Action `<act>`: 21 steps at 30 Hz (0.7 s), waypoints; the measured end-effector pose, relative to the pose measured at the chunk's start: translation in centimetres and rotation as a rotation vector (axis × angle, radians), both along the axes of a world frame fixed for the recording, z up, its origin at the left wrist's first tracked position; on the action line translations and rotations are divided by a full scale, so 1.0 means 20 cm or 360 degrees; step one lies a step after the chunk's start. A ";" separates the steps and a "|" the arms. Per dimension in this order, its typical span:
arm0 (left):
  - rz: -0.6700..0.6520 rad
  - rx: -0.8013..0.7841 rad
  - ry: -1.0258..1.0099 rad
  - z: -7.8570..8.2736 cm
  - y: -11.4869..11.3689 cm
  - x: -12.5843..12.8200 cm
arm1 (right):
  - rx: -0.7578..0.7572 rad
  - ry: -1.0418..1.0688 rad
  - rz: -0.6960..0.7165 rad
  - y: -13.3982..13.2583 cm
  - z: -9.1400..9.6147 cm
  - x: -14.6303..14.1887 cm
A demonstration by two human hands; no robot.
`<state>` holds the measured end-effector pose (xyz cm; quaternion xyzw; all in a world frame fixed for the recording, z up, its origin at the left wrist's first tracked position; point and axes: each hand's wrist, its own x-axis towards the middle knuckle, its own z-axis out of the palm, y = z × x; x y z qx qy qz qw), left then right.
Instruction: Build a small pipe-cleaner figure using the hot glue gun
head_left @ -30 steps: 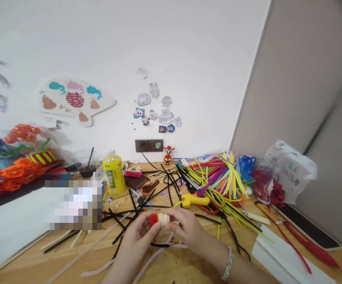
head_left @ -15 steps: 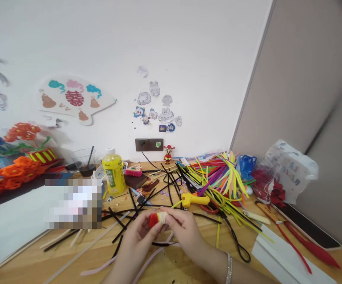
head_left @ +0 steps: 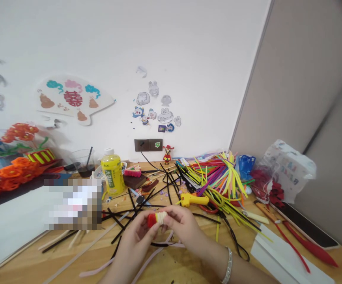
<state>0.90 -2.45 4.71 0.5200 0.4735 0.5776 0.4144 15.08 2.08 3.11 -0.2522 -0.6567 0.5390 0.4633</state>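
Note:
Between my hands, above the table, is a small rolled piece of pipe cleaners point(head_left: 152, 220), red at one end, with a yellow band and cream at the other. My left hand point(head_left: 138, 232) pinches its red end between thumb and fingers. At the cream end, the thumb and fingers of my right hand point(head_left: 181, 225) close on it; their tips partly cover it. Just beyond my right hand lies a yellow glue gun point(head_left: 195, 199). Black pipe cleaners point(head_left: 133, 201) are strewn behind and left of my hands, and a pink one point(head_left: 150, 262) runs beneath them.
A yellow-labelled bottle point(head_left: 112, 173) stands behind my left hand. Bundled coloured pipe cleaners point(head_left: 218, 177) lie at the back right. A phone point(head_left: 309, 228) and white paper point(head_left: 286, 252) are at the right. Orange pipe-cleaner flowers point(head_left: 14, 175) and a small red figurine point(head_left: 167, 155) stand along the wall.
The view has shifted very slightly. Both hands keep their hold on the rolled piece, with only a slight movement of the fingers.

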 end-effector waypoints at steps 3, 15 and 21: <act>0.0014 -0.0013 -0.0062 0.00 0.01 0.01 | 0.0139 -0.0053 -0.0097 -0.01 0.00 0.00; 0.0040 0.0036 0.0010 0.00 0.01 -0.01 | 0.0356 -0.0130 -0.0200 -0.02 -0.05 0.00; -0.0063 0.0065 0.0143 0.04 0.00 -0.02 | 0.0493 -0.0220 -0.0319 -0.02 -0.05 0.00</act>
